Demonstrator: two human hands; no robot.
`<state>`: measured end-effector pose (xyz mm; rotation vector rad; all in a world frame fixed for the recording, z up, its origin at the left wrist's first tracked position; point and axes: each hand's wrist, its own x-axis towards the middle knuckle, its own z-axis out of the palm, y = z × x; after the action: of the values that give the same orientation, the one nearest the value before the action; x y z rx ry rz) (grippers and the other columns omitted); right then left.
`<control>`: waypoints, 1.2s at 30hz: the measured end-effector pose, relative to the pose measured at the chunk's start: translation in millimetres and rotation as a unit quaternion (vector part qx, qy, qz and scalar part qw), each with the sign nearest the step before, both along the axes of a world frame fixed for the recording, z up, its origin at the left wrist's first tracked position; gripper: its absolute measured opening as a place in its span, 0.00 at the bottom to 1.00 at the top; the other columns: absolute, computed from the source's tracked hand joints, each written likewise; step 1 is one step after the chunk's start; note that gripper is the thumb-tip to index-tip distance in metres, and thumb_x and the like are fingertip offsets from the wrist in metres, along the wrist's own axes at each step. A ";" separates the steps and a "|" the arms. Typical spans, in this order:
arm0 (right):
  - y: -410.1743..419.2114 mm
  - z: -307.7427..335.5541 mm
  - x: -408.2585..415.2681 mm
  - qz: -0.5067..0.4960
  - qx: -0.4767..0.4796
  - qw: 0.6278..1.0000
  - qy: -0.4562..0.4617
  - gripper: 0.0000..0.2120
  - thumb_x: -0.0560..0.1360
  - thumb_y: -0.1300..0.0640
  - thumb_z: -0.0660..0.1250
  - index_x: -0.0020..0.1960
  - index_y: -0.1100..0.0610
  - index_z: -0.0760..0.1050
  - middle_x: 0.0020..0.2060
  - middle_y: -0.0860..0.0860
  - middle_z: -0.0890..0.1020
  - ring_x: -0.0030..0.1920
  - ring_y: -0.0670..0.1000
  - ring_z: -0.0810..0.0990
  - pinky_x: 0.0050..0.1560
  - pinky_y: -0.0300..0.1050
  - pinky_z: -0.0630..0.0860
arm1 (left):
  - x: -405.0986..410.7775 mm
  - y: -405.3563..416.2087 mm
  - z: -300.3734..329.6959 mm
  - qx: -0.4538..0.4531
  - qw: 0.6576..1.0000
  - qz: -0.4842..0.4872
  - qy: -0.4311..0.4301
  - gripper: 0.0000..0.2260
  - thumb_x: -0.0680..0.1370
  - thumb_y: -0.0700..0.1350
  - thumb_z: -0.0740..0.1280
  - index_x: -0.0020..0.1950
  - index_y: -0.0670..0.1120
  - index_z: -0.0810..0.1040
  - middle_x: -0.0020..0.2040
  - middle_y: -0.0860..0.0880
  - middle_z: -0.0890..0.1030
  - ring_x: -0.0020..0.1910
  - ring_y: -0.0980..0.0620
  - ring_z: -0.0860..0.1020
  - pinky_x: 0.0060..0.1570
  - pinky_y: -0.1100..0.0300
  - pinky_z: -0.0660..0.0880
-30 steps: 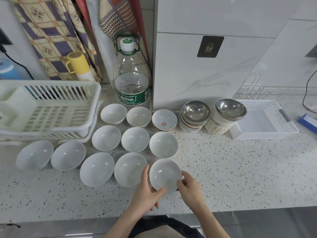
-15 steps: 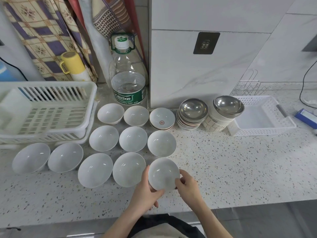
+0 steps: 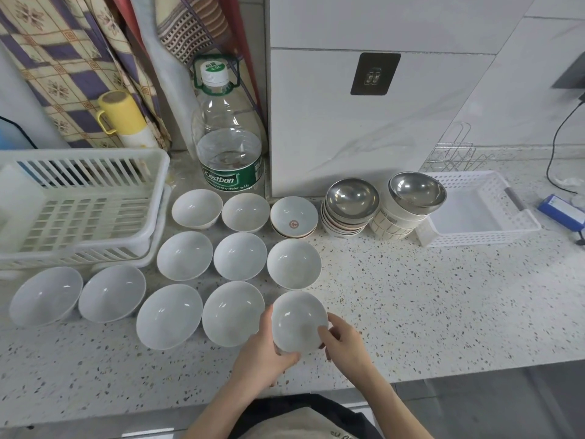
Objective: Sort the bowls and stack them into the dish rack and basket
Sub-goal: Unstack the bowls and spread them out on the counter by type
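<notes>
Several white bowls stand in rows on the speckled counter (image 3: 427,312). Both hands hold the nearest white bowl (image 3: 297,320) at the front of the rows. My left hand (image 3: 264,356) grips its left and near rim. My right hand (image 3: 343,340) grips its right rim. A white dish rack (image 3: 76,198) sits at the back left. A white basket (image 3: 484,210) sits at the back right. Two stacks of bowls topped by steel bowls (image 3: 351,198) (image 3: 416,188) stand between them, beside a bowl with a red mark (image 3: 293,215).
A large water bottle (image 3: 228,144) stands behind the bowls against a white wall panel. A yellow flask (image 3: 122,118) and hanging cloths are at the back left. A blue object (image 3: 560,212) and a black cable lie at the far right.
The bowl and both hands have stayed in about the same place; the view shifted slightly.
</notes>
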<state>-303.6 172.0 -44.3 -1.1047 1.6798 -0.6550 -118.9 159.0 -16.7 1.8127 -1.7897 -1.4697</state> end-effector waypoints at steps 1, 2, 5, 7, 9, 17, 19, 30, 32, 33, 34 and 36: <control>-0.4 1.4 -0.1 0.000 0.003 1.000 -0.003 0.11 0.79 0.54 0.60 0.55 0.38 0.73 0.32 0.53 0.81 0.27 0.44 0.73 0.30 0.37 0.72 | -0.2 -0.9 1.2 0.001 1.000 -0.003 -0.013 0.43 0.70 0.50 0.74 0.77 0.59 0.50 0.54 0.55 0.77 0.48 0.52 0.82 0.37 0.48 0.82; -1.0 2.9 -0.3 -0.001 0.006 1.000 -0.006 0.11 0.80 0.53 0.59 0.54 0.38 0.74 0.32 0.52 0.81 0.27 0.44 0.73 0.31 0.38 0.73 | -0.6 -2.0 2.1 0.004 1.000 -0.006 -0.025 0.42 0.70 0.51 0.73 0.77 0.59 0.50 0.54 0.53 0.78 0.49 0.51 0.82 0.39 0.48 0.82; -3.6 7.8 -1.9 -0.002 0.021 1.000 -0.010 0.11 0.80 0.53 0.59 0.53 0.43 0.79 0.31 0.50 0.81 0.27 0.45 0.72 0.29 0.37 0.72 | -0.7 -6.2 2.3 0.010 0.998 -0.020 -0.064 0.41 0.71 0.54 0.72 0.77 0.56 0.50 0.50 0.50 0.81 0.45 0.50 0.82 0.40 0.49 0.82; -6.8 10.2 -5.9 0.002 0.029 1.000 -0.006 0.12 0.79 0.53 0.59 0.47 0.50 0.81 0.28 0.49 0.80 0.27 0.46 0.70 0.28 0.38 0.68 | 0.4 -11.4 2.7 0.012 0.996 -0.029 -0.082 0.37 0.73 0.57 0.70 0.75 0.54 0.54 0.45 0.50 0.83 0.37 0.53 0.82 0.35 0.55 0.80; -12.0 10.5 -10.9 0.009 0.037 0.999 0.018 0.15 0.79 0.53 0.59 0.40 0.59 0.77 0.27 0.48 0.79 0.29 0.49 0.68 0.30 0.42 0.64 | 2.5 -19.3 3.2 0.018 0.996 -0.025 -0.083 0.29 0.76 0.59 0.66 0.72 0.53 0.59 0.37 0.50 0.84 0.26 0.58 0.78 0.26 0.61 0.75; -62.7 24.9 -25.6 -0.094 -0.017 0.993 0.069 0.19 0.79 0.51 0.62 0.36 0.64 0.77 0.25 0.48 0.80 0.20 0.42 0.64 0.25 0.39 0.61 | 8.1 -82.1 13.2 -0.033 0.995 0.080 -0.040 0.12 0.79 0.56 0.63 0.58 0.51 0.76 0.30 0.54 0.84 0.26 0.65 0.77 0.31 0.62 0.71; -79.5 35.4 -27.7 -0.124 -0.033 0.990 0.061 0.16 0.79 0.51 0.63 0.38 0.59 0.80 0.28 0.48 0.81 0.24 0.42 0.70 0.25 0.38 0.65 | 3.5 -106.7 15.8 -0.056 0.992 0.107 -0.031 0.14 0.79 0.55 0.64 0.62 0.50 0.75 0.30 0.54 0.83 0.27 0.64 0.77 0.34 0.58 0.72; -142.4 66.5 -50.5 -0.334 -0.133 0.932 0.032 0.21 0.77 0.45 0.63 0.68 0.51 0.67 0.36 0.54 0.83 0.35 0.44 0.78 0.35 0.42 0.72 | -29.9 -221.3 12.4 -0.058 0.988 0.090 -0.108 0.27 0.81 0.51 0.61 0.76 0.41 0.59 0.62 0.38 0.79 0.61 0.37 0.77 0.58 0.48 0.74; -151.3 68.1 -56.4 -0.333 -0.114 0.935 0.045 0.26 0.75 0.42 0.62 0.70 0.51 0.65 0.38 0.57 0.83 0.32 0.41 0.75 0.33 0.41 0.70 | -32.0 -228.3 9.0 -0.058 0.988 0.087 -0.115 0.25 0.81 0.50 0.62 0.76 0.44 0.60 0.64 0.39 0.78 0.62 0.37 0.77 0.58 0.49 0.73; -155.2 68.5 -58.5 -0.333 -0.106 0.936 0.050 0.27 0.75 0.41 0.62 0.70 0.50 0.64 0.37 0.57 0.83 0.31 0.40 0.73 0.32 0.40 0.69 | -32.6 -230.3 7.2 -0.058 0.989 0.086 -0.108 0.24 0.81 0.49 0.63 0.75 0.46 0.61 0.64 0.40 0.79 0.61 0.38 0.77 0.58 0.49 0.74; -158.5 68.8 -60.2 -0.333 -0.099 0.936 0.055 0.28 0.74 0.41 0.61 0.71 0.50 0.64 0.34 0.56 0.83 0.30 0.40 0.72 0.32 0.40 0.69 | -33.4 -231.6 5.2 -0.058 0.990 0.086 -0.096 0.23 0.80 0.48 0.63 0.74 0.48 0.63 0.63 0.41 0.79 0.59 0.38 0.79 0.59 0.48 0.75; -165.0 69.1 -63.4 -0.329 -0.085 0.938 0.069 0.29 0.74 0.41 0.61 0.72 0.49 0.64 0.30 0.48 0.81 0.31 0.39 0.74 0.32 0.40 0.68 | -34.7 -233.3 1.6 -0.055 0.992 0.090 -0.067 0.20 0.79 0.44 0.64 0.70 0.51 0.67 0.59 0.44 0.81 0.54 0.38 0.81 0.57 0.46 0.77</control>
<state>-367.0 7.0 24.8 -0.6930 2.1662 -1.1818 -153.5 -74.4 -15.1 1.9985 -1.6776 -1.1866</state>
